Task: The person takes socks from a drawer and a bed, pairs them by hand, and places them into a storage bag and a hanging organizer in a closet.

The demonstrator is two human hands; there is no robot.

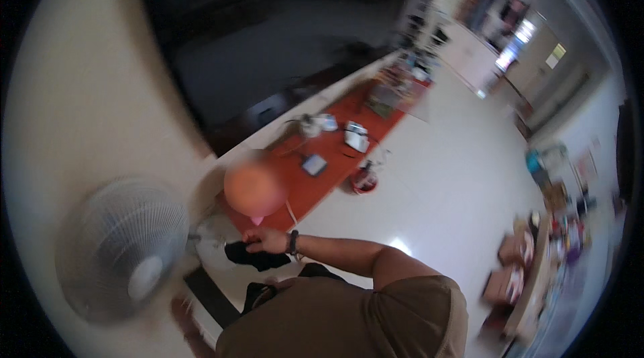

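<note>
My right hand (266, 240), with a dark band on its wrist, is at the near end of a red-topped table (322, 189). Its fingers are bent over a black cloth-like thing (256, 256); whether they grip it is unclear. A small pink thing (257, 220) lies just beyond the fingertips, below a blurred round orange shape (251, 189). My left hand (182, 311) is low at the left, blurred, beside the wall and below a large white-grilled fan (126, 252). Nothing can be made out in it.
On the table are a small pale-screened device (314, 164), a white device (356, 136) and piled items at the far end. A red basket (364, 181) stands on the floor beside it. Cardboard boxes (504, 285) are at the right. A dark strip (211, 297) runs between my hands.
</note>
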